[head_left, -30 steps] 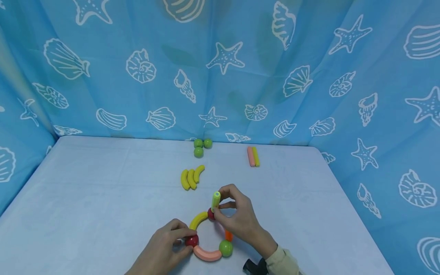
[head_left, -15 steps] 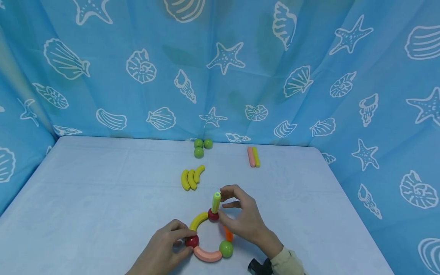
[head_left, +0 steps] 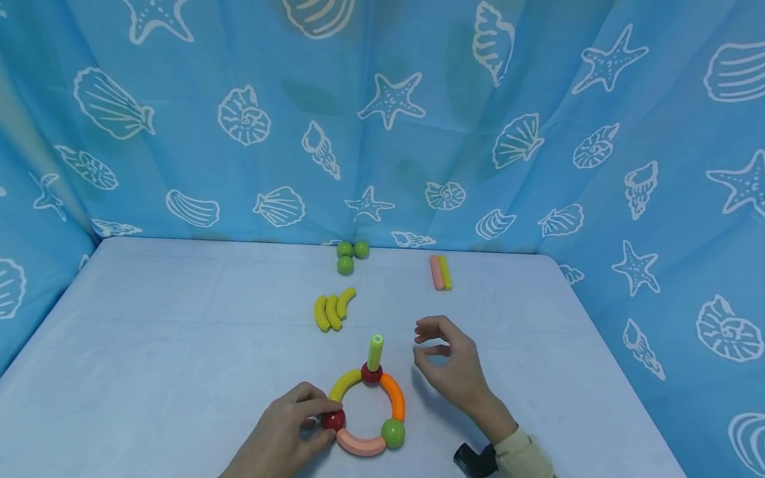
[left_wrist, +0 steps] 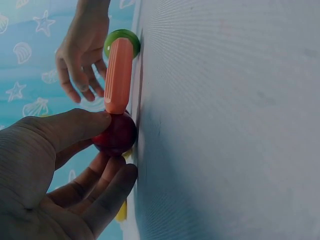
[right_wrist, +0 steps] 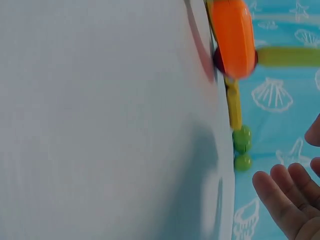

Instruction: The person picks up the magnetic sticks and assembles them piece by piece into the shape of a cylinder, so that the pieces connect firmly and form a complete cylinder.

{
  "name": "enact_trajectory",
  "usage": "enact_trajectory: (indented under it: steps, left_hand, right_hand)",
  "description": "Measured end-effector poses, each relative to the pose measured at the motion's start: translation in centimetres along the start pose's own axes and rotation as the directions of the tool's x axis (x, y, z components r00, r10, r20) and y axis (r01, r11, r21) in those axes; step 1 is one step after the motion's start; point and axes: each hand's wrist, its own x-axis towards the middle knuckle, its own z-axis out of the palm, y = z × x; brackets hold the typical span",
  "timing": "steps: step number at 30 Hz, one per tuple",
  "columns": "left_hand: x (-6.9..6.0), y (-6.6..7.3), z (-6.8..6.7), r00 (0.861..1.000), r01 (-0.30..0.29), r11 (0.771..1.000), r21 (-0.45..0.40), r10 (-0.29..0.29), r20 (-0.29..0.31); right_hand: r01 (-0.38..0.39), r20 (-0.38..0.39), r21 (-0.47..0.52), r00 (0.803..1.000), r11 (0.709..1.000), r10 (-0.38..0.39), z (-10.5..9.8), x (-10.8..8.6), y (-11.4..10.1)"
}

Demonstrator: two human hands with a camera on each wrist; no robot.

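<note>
A ring of toy pieces lies near the table's front. My left hand (head_left: 289,425) pinches its left red ball (head_left: 333,419) between thumb and fingers; the left wrist view shows this red ball (left_wrist: 118,135) up close. A yellow curved piece (head_left: 344,384) runs from that ball to a second red ball (head_left: 371,376), on which a yellow-green stick (head_left: 374,353) stands upright. An orange curved piece (head_left: 394,396), a green ball (head_left: 393,433) and a pink curved piece (head_left: 361,443) make up the other side. Right of the ring, my right hand (head_left: 457,368) hovers, holding nothing, fingers loosely bent.
Farther back lie several yellow curved pieces (head_left: 331,311), with green balls (head_left: 345,265) behind them. A pink stick (head_left: 437,273) and a yellow stick (head_left: 445,273) lie side by side toward the back right. A blue curtain (head_left: 269,166) hangs behind the white table (head_left: 179,345).
My right hand has let go of the yellow-green stick and drawn away to the right. The stick stays standing on the red ball. My left hand has kept its place.
</note>
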Motion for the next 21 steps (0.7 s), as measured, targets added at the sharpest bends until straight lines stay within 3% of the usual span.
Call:
enact_trajectory:
  steps: [5, 12, 21]
  left_hand:
    - [0.0, 0.0, 0.0, 1.0, 0.006, 1.0, 0.002, -0.006, 0.003]
    - [0.1, 0.0, 0.0, 1.0, 0.014, 1.0, -0.008, -0.014, 0.011]
    - [0.0, 0.1, 0.0, 1.0, 0.016, 1.0, 0.005, -0.016, 0.011]
  right_hand:
    - [-0.037, -0.075, -0.02, 0.997, 0.999, 0.036, -1.1, 0.6, 1.5]
    - [-0.187, -0.141, -0.126, 0.975, 0.974, 0.169, -2.8, 1.7, 3.4]
    - [-0.315, -0.124, -0.198, 0.947, 0.928, 0.295, -4.1, 2.9, 5.1]
